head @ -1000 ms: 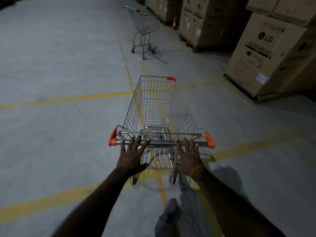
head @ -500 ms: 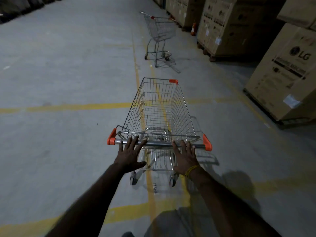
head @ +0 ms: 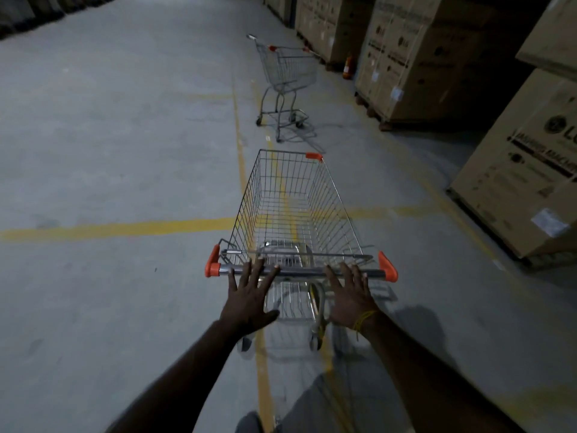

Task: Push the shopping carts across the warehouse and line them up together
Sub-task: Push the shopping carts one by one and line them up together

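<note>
risk: neither hand wraps the handle bar (head: 299,271), so the near cart (head: 293,214) can roll free or veer if a caster catches; flat fingers give a push but little steering. likely fault is a skewed approach, the nose striking the far cart (head: 285,85) off-centre and knocking it toward the stacked cartons (head: 415,57) on the right, or the two failing to line up. dim light makes the gap hard to judge.

grip: left hand (head: 249,295) and right hand (head: 351,295) are both spread flat, fingers straight, fingertips laid on the bar, nothing clasped. left sits nearer the left orange end cap (head: 213,266), right nearer the right end.

position: near cart is directly ahead of the hands, basket empty, straddling a yellow floor line (head: 118,228). far cart stands well ahead, slightly left of the near cart's nose, near the cartons.
</note>
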`<action>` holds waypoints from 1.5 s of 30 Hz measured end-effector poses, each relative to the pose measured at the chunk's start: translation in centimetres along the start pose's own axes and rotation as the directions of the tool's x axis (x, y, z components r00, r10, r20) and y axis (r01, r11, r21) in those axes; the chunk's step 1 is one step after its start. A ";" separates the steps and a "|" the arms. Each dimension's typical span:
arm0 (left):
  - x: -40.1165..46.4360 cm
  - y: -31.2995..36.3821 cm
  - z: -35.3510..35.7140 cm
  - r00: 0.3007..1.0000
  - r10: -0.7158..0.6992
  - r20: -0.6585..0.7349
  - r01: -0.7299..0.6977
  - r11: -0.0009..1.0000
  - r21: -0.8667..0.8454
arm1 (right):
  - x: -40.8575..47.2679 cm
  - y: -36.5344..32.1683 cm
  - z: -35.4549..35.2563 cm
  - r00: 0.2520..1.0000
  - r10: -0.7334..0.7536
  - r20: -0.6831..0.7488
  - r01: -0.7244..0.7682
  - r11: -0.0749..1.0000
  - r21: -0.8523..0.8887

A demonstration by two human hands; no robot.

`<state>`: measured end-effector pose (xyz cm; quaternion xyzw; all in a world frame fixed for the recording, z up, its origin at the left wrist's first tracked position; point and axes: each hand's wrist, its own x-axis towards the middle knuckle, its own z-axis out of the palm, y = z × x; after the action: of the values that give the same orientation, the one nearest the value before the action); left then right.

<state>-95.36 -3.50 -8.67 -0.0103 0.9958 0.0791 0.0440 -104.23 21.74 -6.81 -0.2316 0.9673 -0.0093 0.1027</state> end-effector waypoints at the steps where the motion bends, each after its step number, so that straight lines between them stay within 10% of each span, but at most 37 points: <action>1: 1.6 -0.6 -0.2 1.000 0.003 -0.001 -0.003 1.000 0.007 | 1.8 0.0 -0.5 1.000 0.001 -0.007 -0.001 1.000 -0.003; 45: 87.7 -26.8 -13.7 0.998 0.041 0.039 -0.040 0.999 -0.026 | 89.4 12.8 -18.4 0.998 0.045 0.033 -0.043 0.998 -0.039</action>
<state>-183.17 -33.29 -7.20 0.0110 0.9937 0.0929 0.0621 -191.54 -7.63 -7.03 -0.2123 0.9703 0.0152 0.1146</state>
